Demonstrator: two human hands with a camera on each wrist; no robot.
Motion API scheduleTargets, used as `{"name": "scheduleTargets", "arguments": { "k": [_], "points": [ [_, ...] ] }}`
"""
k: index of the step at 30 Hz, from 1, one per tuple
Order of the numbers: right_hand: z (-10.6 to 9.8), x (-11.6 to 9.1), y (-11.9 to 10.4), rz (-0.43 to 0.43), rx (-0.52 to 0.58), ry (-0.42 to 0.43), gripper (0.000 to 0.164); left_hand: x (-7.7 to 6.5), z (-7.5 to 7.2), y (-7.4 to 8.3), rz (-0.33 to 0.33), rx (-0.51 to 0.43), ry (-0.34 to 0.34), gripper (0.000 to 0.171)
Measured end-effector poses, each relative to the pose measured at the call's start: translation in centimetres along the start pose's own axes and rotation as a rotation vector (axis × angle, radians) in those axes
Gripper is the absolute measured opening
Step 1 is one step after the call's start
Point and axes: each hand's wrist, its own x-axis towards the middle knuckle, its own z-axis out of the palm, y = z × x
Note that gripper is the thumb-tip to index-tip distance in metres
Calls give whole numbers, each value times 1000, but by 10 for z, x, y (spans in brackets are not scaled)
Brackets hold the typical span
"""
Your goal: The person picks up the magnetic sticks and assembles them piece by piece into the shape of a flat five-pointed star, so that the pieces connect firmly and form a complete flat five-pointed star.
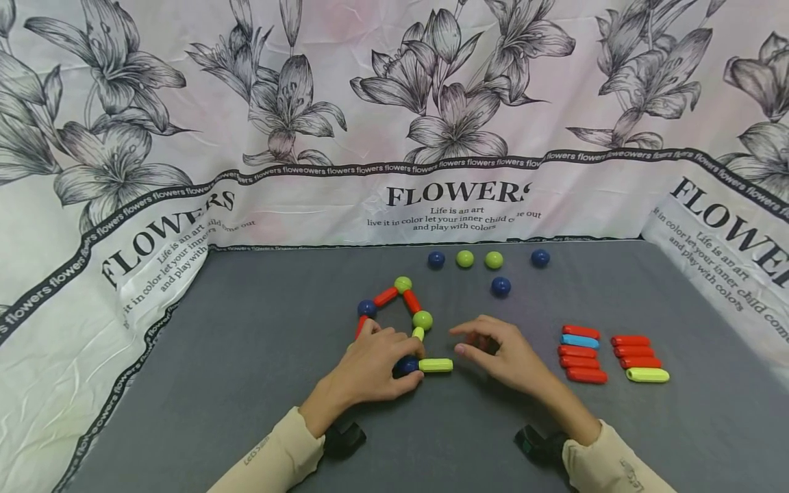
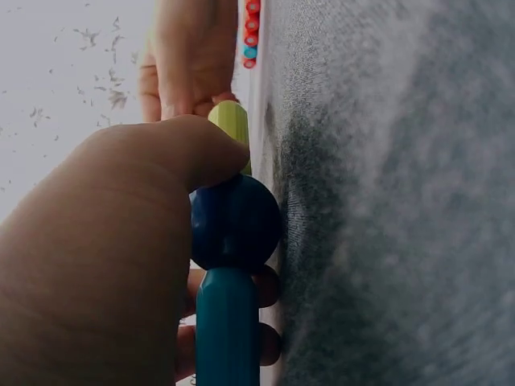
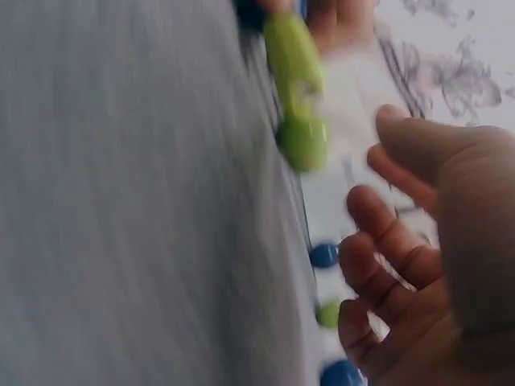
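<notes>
My left hand [image 1: 377,361] holds a dark blue ball [image 2: 236,223] low over the grey table. From that ball a yellow-green rod [image 1: 436,365] sticks out to the right, and a blue rod [image 2: 228,330] joins its other side in the left wrist view. Another yellow-green rod [image 1: 418,333] leads up to a green ball [image 1: 422,320]. Red rods [image 1: 411,301] link it with a second green ball [image 1: 403,285] and a blue ball [image 1: 366,309], forming a ring partly hidden by the left hand. Just right of the yellow-green rod's free end, my right hand [image 1: 505,355] has loosely bent fingers and holds nothing.
At the back lie loose blue balls [image 1: 501,287] and green balls [image 1: 494,260]. Two stacks of rods lie on the right: red rods [image 1: 586,376] with a blue rod [image 1: 579,341], and red rods [image 1: 637,351] with a yellow-green rod [image 1: 647,375]. A flower-print cloth [image 1: 308,205] borders the table.
</notes>
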Motion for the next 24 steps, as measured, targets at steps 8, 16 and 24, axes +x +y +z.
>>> {"name": "scheduleTargets", "arguments": {
  "k": [8, 16, 24],
  "points": [
    [-54, -4, 18, 70, -180, 45, 24, -1, -2, 1, -35, 5, -28, 18],
    [-111, -26, 39, 146, -348, 35, 24, -1, -2, 0, -29, -6, -24, 18],
    [-153, -50, 56, 308, -392, -30, 25, -1, 0, -4, -34, 3, -13, 20]
  ]
}}
